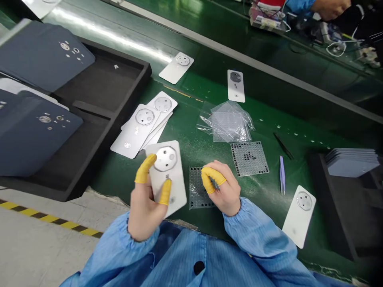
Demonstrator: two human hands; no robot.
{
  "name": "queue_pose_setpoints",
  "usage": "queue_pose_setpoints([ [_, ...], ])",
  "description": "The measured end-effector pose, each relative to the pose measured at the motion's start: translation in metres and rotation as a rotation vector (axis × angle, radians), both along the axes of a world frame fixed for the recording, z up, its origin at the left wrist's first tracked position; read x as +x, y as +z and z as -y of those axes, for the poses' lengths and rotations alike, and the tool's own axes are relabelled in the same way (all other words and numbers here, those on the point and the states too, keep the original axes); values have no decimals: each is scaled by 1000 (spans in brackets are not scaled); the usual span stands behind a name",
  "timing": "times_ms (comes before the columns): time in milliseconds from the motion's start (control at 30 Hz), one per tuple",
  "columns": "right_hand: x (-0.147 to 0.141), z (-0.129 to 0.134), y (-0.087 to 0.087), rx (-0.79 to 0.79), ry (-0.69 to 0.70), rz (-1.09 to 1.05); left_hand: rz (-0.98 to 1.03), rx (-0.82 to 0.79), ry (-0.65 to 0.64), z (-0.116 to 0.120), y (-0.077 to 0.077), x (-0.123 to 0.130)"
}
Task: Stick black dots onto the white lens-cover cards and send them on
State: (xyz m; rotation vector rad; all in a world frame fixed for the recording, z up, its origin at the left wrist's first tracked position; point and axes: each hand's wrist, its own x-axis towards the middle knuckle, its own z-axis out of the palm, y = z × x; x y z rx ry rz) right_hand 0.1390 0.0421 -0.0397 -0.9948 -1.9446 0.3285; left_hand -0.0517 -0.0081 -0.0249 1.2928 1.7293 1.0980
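Observation:
My left hand (pixel 149 203), with yellow finger cots on two digits, grips a white phone back cover (pixel 176 169) by its side. The cover is tilted, its round camera ring at the top and the thumb across its face. Just to the right, my right hand (pixel 223 185) pinches a slim grey tool, seemingly tweezers (pixel 214 183), mostly hidden by the fingers. Below these fingers lies a clear sheet (pixel 196 195) with small black dots along its edges, partly covered by the hand. A second dotted sheet (pixel 249 158) is flat on the green bench to the right.
Several white covers (pixel 131 133) overlap at left beside a black tray (pixel 119 115) with dark blue panels (pixel 44 56). Clear plastic bags (pixel 230 119) sit ahead. Dark tweezers (pixel 283 146) and purple tweezers (pixel 282 175) lie right, near another black tray (pixel 332 211). Another person's hand (pixel 330 8) shows top right.

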Motion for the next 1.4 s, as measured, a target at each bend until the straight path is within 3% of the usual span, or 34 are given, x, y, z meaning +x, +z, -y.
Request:
queue_pose_setpoints([
  [133, -9, 3, 26, 37, 60, 69, 115, 23, -179, 10, 6, 34],
  [267, -6, 6, 39, 79, 68, 186, 118, -23, -299, 12, 8, 48],
  [400, 0, 15, 41, 80, 91, 316, 71, -28, -281, 11, 9, 48],
  [667, -1, 16, 38, 89, 125, 232, -170, 90, -259, 9, 17, 51],
  [900, -3, 15, 42, 61, 113, 251, -211, 135, -230, 10, 15, 52],
  [1000, -3, 17, 37, -25, 139, 246, -119, 77, -241, 10, 11, 51],
  [1100, -1, 18, 27, -93, 170, 145, 187, -3, -219, 6, 8, 54],
  [1200, 0, 18, 21, -170, 13, -91, 525, -56, -174, 2, 9, 60],
  [1300, -2, 18, 22, -533, -76, -449, 615, -52, -170, 2, 13, 62],
  [1400, -6, 19, 26, -844, 84, -736, 522, -54, -153, 1, 10, 54],
])
